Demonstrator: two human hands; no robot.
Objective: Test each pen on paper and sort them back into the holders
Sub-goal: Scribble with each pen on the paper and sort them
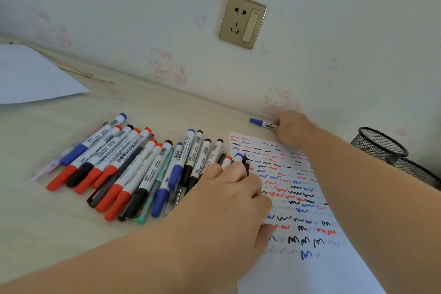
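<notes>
Against the cartoon-cat wallpaper, your pale wooden desk [71, 217] carries a fanned row of capped whiteboard markers [124, 169] beside the white paper sheet covered in red, blue and black squiggles [298, 198]. Your right hand [292, 127] pinches a blue-capped white marker [261, 122] by the wall, near two black mesh holders [381, 145]. Your left hand [229, 196] curls its fingers [235, 169] around several pens at the sheet's edge.
</notes>
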